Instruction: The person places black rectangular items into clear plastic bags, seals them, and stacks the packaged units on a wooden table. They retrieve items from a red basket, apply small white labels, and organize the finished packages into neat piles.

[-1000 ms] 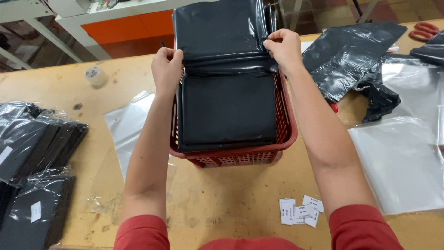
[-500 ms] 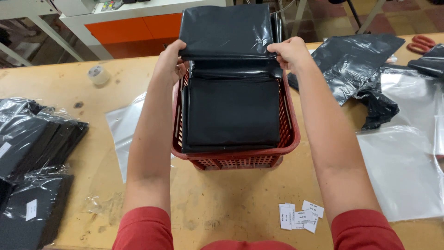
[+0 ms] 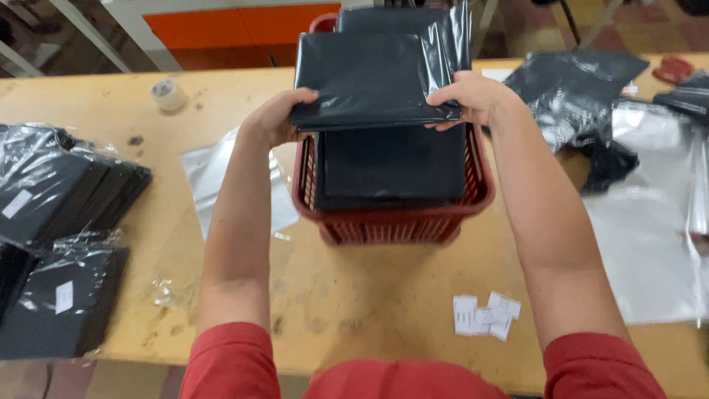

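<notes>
While gripping the black packet [image 3: 369, 80] at both near corners, left hand [image 3: 275, 118] and right hand [image 3: 473, 100], we are keeping it flat above the red basket [image 3: 399, 222] and stack [image 3: 391, 174].

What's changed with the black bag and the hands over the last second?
Both hands, left and right, have lifted the flat black plastic bag higher above the red basket, still gripping its near edge. The basket, the black stack inside it and the paper labels stayed put.

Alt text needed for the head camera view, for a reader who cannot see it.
Left hand and right hand hold a folded black plastic bag above a red basket of black bags on a wooden table, beside wrapped bag stacks and paper labels.
</notes>
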